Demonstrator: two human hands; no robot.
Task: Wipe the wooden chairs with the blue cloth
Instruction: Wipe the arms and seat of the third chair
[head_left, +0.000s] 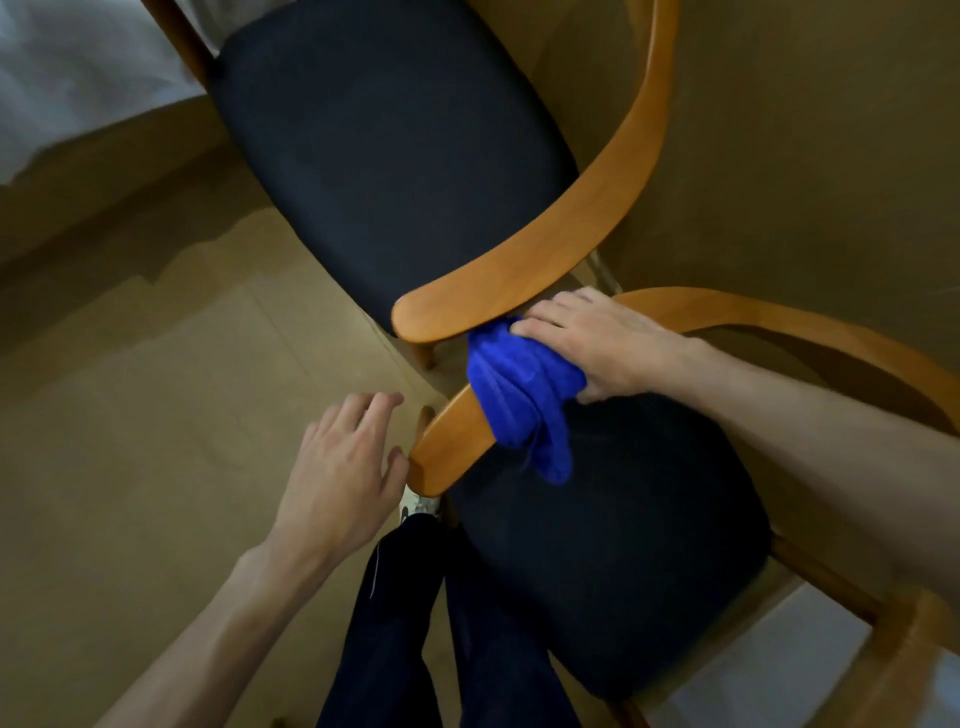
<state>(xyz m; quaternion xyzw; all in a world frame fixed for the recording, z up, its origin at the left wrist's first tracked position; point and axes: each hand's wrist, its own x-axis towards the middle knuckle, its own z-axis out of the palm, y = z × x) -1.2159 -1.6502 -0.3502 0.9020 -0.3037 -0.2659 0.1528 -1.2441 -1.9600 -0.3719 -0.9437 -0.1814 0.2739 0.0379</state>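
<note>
Two wooden chairs with dark padded seats are seen from above on a pale floor (156, 415), their curved armrests nearly meeting. The blue cloth (524, 395) is draped over the armrest of the near chair (452, 447) and is pressed onto the wood by the right hand (597, 348), whose fingers are laid flat and spread over the bunched fabric rather than curled round it. A loose end of the cloth is left hanging over the near seat (623, 545). The left hand (343, 462) is held open and empty just beside the armrest's rounded tip, fingers loosely parted, and contact with the wood cannot be told. The far chair (545, 270) is untouched at this moment. Wiping is judged to be under way on one armrest only. Whether any other wood has been cleaned cannot be read from the surfaces, so the rest of the near frame and the far chair are presumed outstanding.
</note>
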